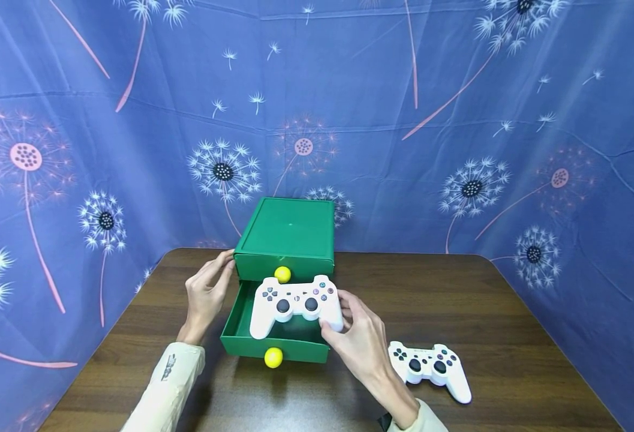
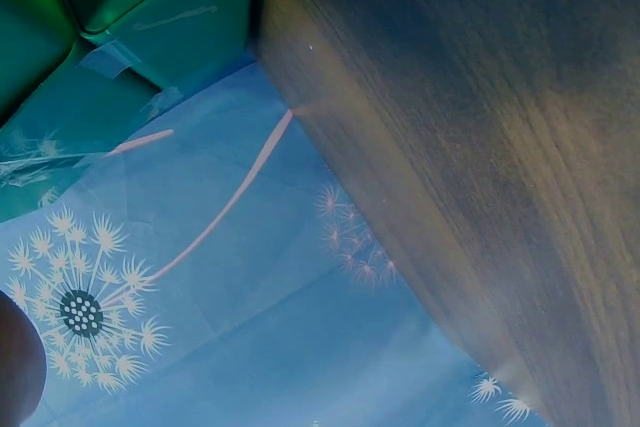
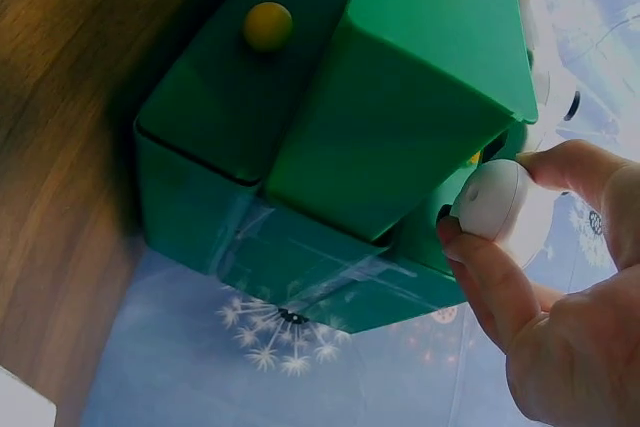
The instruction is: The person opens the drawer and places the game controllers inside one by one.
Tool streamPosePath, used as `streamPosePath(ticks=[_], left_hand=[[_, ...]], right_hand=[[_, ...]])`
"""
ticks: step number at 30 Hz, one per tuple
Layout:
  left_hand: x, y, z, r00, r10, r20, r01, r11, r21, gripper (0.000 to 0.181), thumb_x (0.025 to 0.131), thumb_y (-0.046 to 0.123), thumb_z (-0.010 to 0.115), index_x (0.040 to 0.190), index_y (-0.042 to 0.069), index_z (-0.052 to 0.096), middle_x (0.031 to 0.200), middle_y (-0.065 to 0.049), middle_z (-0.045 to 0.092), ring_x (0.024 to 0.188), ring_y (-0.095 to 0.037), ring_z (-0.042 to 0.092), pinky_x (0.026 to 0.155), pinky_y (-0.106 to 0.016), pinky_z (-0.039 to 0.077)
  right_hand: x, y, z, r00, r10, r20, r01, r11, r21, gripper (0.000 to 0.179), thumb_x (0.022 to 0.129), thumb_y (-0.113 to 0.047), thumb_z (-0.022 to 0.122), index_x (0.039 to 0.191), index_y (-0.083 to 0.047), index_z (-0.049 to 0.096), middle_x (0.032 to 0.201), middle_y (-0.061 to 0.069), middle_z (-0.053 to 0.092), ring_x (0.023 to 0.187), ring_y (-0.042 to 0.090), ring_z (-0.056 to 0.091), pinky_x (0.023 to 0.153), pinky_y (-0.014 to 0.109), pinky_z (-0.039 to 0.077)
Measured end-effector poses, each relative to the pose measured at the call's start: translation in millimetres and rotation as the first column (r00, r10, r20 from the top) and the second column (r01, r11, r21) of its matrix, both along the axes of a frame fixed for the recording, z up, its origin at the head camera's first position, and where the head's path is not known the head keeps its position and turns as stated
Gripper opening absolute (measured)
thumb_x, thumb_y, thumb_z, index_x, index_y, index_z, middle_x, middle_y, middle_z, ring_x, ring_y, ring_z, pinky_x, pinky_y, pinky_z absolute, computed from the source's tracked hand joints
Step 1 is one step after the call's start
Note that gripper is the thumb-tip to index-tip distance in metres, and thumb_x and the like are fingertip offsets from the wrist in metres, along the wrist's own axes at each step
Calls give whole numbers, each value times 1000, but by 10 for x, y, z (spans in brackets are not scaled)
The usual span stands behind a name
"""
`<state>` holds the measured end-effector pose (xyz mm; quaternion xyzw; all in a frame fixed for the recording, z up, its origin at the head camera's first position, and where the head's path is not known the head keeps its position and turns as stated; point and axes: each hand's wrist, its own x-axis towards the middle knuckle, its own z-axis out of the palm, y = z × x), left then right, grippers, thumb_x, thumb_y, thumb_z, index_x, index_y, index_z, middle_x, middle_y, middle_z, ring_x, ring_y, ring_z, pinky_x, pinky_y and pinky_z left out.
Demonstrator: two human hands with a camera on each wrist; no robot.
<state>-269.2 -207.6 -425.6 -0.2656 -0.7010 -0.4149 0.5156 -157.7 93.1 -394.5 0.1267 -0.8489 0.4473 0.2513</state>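
A white game controller hangs over the pulled-out drawer of a green drawer cabinet. My right hand grips it by its right handle, thumb on the near side. In the right wrist view, fingers and thumb pinch the rounded end of the controller. My left hand touches the upper left front edge of the cabinet with extended fingers; the left wrist view catches only part of a dark finger at its edge. Yellow round knobs sit on the drawer fronts.
A second white controller lies on the brown wooden table, to the right of my right forearm. Below the pulled-out drawer, a closed drawer shows in the right wrist view. Blue dandelion-print cloth hangs behind and beside the table.
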Motion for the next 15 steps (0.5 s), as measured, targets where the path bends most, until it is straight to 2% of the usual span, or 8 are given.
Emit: streamPosePath(ticks=[5, 12, 15], left_hand=[[0, 8, 7, 1000, -7, -2, 7, 1000, 6, 46, 81, -24, 73, 122, -3, 74, 106, -16, 77, 90, -33, 72, 89, -15, 53], [32, 13, 32, 1000, -13, 5, 13, 1000, 9, 42, 84, -22, 73, 121, -3, 75, 107, -14, 77, 95, -21, 73, 89, -17, 54], [25, 15, 27, 1000, -11, 1, 11, 1000, 11, 41, 83, -22, 73, 120, -4, 75, 107, -16, 77, 96, -20, 72, 89, -17, 54]], right_hand=[[11, -24, 10, 1000, -8, -8, 8, 1000, 7, 54, 75, -6, 89, 125, 0, 68, 108, 9, 73, 90, 20, 73, 75, 20, 60], [16, -53, 13, 1000, -24, -12, 25, 999, 41, 55, 75, -8, 89, 126, 0, 68, 107, 9, 72, 89, 19, 73, 73, 28, 63], [20, -70, -3, 999, -30, -22, 31, 997, 77, 56, 76, -9, 90, 126, 0, 69, 107, 9, 73, 89, 19, 73, 72, 31, 63]])
